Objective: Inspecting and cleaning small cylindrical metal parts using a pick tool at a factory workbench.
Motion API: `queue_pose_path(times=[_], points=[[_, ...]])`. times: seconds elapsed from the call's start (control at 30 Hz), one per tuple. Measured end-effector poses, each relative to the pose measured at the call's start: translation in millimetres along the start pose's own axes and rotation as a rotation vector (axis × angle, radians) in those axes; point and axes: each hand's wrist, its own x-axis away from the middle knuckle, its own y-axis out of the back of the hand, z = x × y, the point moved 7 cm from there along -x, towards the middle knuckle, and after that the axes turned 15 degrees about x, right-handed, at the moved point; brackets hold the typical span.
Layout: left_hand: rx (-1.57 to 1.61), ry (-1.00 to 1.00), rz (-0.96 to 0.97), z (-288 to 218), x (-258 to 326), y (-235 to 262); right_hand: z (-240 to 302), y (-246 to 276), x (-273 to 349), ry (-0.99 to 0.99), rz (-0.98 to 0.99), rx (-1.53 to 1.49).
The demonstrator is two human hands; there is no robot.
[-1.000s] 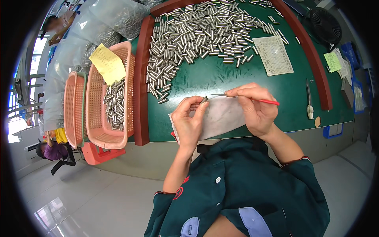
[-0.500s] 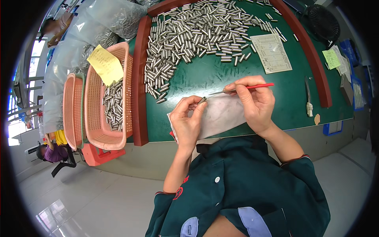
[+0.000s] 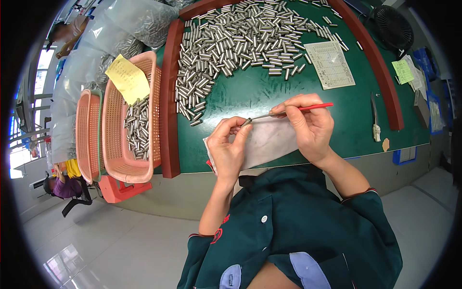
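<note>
My left hand (image 3: pixel 228 147) pinches a small metal cylinder (image 3: pixel 246 122) between its fingertips, just above a white cloth (image 3: pixel 272 139) lying at the near edge of the green table (image 3: pixel 250 94). In my right hand (image 3: pixel 308 125) is a thin red-handled tool (image 3: pixel 288 111), its metal tip touching the end of that cylinder. Further back on the green mat lies a big heap of metal cylinders (image 3: pixel 231 43).
A pink mesh basket (image 3: pixel 132 120) with several cylinders and a yellow note (image 3: pixel 127 77) hangs left of the red table rim (image 3: pixel 168 101); a second basket (image 3: pixel 89 135) stands beside it. On the right lie a paper form (image 3: pixel 330 64) and a small tool (image 3: pixel 375 118).
Both hands have shifted slightly; the tool's tip now meets the end of the cylinder, and its red handle has tilted a little upward.
</note>
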Motion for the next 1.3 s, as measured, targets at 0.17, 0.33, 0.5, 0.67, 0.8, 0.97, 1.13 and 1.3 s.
queue_pose_path(times=[0.17, 0.33, 0.5, 0.67, 0.8, 0.97, 1.13, 1.3], points=[[0.025, 0.054, -0.012, 1, 0, 1, 22, -7, 3, 0.375, 0.115, 0.222], [0.037, 0.078, -0.036, 0, -1, 1, 19, 6, 1, 0.321, -0.047, 0.031], [0.031, 0.064, -0.022, 0, -1, -1, 8, 5, 2, 0.162, -0.049, 0.041], [0.022, 0.048, -0.014, 1, -1, 0, 6, 3, 3, 0.136, -0.039, 0.070], [0.016, 0.035, -0.011, 1, -1, 0, 4, 1, 3, 0.124, -0.033, 0.080], [0.018, 0.021, -0.013, 0, 0, 0, 6, 0, 4, 0.157, -0.010, 0.121], [0.019, 0.057, -0.036, 1, 0, 0, 25, -9, 12, 0.456, 0.068, 0.232], [0.073, 0.081, -0.056, 3, 0, 1, 34, -16, 21, 0.708, 0.187, 0.413]])
